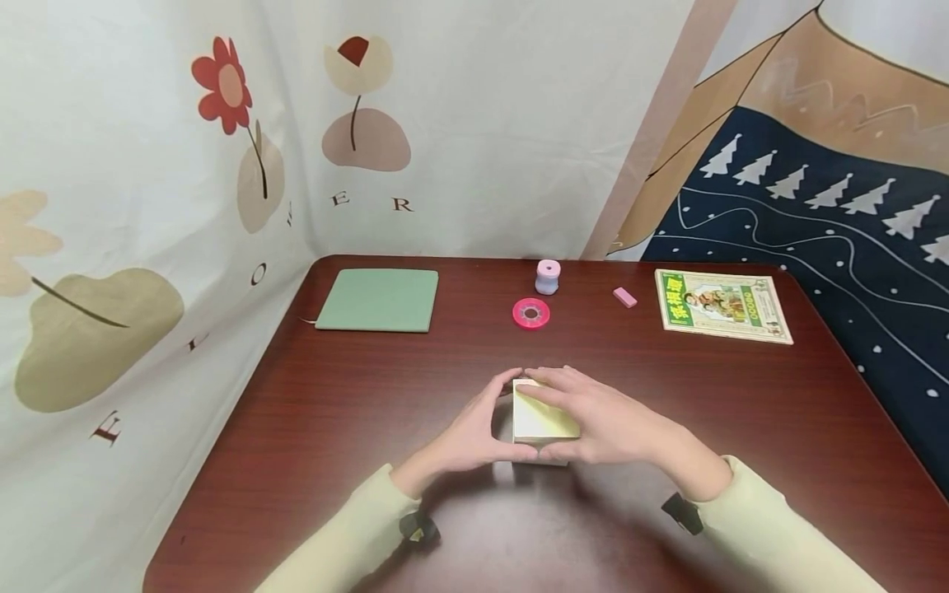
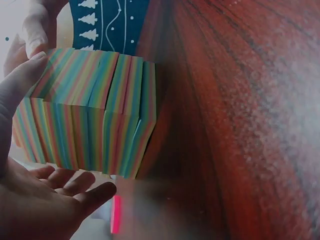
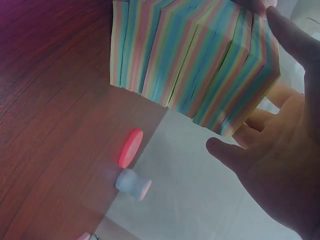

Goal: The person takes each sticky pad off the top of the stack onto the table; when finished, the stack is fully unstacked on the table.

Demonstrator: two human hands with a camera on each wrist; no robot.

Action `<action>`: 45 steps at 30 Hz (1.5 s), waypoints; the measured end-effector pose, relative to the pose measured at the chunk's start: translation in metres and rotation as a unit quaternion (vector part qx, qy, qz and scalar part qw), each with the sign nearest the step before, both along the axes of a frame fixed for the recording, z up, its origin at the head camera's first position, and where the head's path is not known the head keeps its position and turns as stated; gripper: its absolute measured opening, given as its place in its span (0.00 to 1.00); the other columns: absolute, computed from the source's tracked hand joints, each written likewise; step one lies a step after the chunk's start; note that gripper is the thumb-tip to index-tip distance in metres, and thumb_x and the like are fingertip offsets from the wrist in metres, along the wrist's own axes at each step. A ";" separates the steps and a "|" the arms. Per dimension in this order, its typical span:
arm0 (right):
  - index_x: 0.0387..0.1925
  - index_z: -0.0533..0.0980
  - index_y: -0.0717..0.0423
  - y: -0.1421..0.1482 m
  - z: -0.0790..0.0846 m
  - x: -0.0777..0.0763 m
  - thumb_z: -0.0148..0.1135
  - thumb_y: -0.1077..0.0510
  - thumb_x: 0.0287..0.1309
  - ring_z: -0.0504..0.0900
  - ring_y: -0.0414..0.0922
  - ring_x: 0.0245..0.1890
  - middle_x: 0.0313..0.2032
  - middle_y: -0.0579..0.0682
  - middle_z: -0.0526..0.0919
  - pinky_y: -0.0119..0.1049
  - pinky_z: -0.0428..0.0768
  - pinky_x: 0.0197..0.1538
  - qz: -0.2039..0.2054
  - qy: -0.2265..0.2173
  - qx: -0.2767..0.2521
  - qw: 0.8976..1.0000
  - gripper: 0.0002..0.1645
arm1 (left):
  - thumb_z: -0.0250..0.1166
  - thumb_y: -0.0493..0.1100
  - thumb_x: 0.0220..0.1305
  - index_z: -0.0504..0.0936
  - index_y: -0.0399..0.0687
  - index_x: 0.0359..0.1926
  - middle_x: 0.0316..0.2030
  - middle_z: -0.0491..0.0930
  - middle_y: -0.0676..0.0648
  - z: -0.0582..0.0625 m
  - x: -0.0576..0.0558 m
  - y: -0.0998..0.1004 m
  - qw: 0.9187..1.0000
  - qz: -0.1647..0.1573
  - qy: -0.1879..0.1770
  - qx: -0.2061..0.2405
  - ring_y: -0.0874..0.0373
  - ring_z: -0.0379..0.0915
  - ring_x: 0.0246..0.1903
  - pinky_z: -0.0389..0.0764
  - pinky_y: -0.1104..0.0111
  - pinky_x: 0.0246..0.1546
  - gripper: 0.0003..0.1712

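On the near-middle of the dark red table (image 1: pixel 356 395) stands the striped paper stack (image 1: pixel 550 422), its layers slightly staggered. Steadying it well probably calls for light, even pressure on its near and far faces, so no layer slides out. The right hand (image 1: pixel 614 422) curves around it from the right, index finger over the top, thumb at the near face. The left hand (image 1: pixel 469 432) makes a wider curve from the left, palm well off the side, thumb touching the near edge; its far fingertips' contact is hard to make out.
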State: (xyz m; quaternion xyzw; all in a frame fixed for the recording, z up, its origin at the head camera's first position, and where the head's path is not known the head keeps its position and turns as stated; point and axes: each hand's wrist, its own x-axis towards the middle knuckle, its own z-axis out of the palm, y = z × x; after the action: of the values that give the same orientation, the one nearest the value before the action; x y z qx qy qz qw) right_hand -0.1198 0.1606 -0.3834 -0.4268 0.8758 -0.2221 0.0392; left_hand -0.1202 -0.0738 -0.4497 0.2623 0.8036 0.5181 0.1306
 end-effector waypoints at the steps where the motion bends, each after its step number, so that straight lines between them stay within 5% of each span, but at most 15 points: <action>1: 0.71 0.64 0.47 -0.001 0.000 -0.001 0.70 0.39 0.53 0.65 0.45 0.64 0.68 0.48 0.66 0.44 0.72 0.61 -0.001 0.000 0.001 1.000 0.47 | 0.78 0.56 0.48 0.52 0.58 0.74 0.67 0.62 0.55 0.000 0.000 0.001 1.000 0.002 -0.003 0.004 0.54 0.64 0.65 0.65 0.50 0.65 0.58; 11: 0.68 0.69 0.48 -0.003 0.002 -0.004 0.73 0.41 0.50 0.69 0.40 0.59 0.62 0.44 0.69 0.36 0.77 0.52 -0.015 -0.012 0.005 1.000 0.45 | 0.78 0.49 0.49 0.60 0.62 0.66 0.61 0.67 0.57 -0.004 0.000 0.005 0.999 0.000 -0.028 0.038 0.54 0.67 0.62 0.67 0.54 0.64 0.47; 21: 0.67 0.70 0.46 0.000 0.011 -0.006 0.75 0.43 0.48 0.70 0.38 0.54 0.61 0.41 0.70 0.36 0.78 0.50 -0.027 -0.031 -0.015 0.999 0.45 | 0.78 0.50 0.50 0.60 0.65 0.66 0.62 0.66 0.56 -0.003 0.003 0.005 0.999 0.009 -0.032 0.032 0.53 0.66 0.63 0.67 0.52 0.63 0.47; 29: 0.67 0.70 0.45 0.031 0.019 -0.034 0.77 0.45 0.47 0.72 0.42 0.52 0.60 0.42 0.72 0.42 0.76 0.47 -0.106 -0.051 -0.064 0.991 0.45 | 0.78 0.45 0.50 0.61 0.55 0.65 0.58 0.69 0.53 -0.004 0.002 0.006 0.997 0.001 -0.038 0.060 0.53 0.70 0.59 0.69 0.57 0.63 0.45; 35: 0.66 0.70 0.53 0.054 -0.013 -0.071 0.76 0.47 0.47 0.72 0.49 0.54 0.60 0.52 0.73 0.49 0.73 0.53 -0.181 -0.044 -0.022 0.982 0.44 | 0.78 0.44 0.49 0.62 0.54 0.65 0.57 0.70 0.52 -0.006 0.001 0.007 0.998 0.003 -0.030 0.062 0.53 0.69 0.59 0.68 0.58 0.64 0.45; 40: 0.66 0.71 0.54 0.060 -0.050 -0.088 0.75 0.50 0.48 0.69 0.53 0.59 0.61 0.56 0.72 0.56 0.71 0.60 -0.181 -0.066 0.014 0.981 0.43 | 0.78 0.42 0.49 0.62 0.53 0.65 0.56 0.70 0.52 -0.007 0.001 0.007 0.997 0.000 -0.029 0.071 0.53 0.69 0.58 0.68 0.58 0.64 0.45; 45: 0.65 0.71 0.54 0.058 -0.066 -0.091 0.75 0.53 0.47 0.68 0.56 0.61 0.61 0.57 0.72 0.58 0.69 0.61 -0.168 -0.068 0.024 0.983 0.42 | 0.78 0.41 0.49 0.62 0.50 0.65 0.56 0.70 0.51 -0.002 0.002 0.008 0.997 -0.002 -0.030 0.076 0.53 0.68 0.59 0.67 0.58 0.65 0.45</action>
State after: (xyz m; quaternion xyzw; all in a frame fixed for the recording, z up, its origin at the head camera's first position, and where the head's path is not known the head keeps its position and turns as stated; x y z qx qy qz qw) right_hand -0.2112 0.2184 -0.4497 -0.2560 0.9355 -0.2328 0.0712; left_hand -0.1182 -0.0656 -0.4519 0.2574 0.7570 0.5851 0.1356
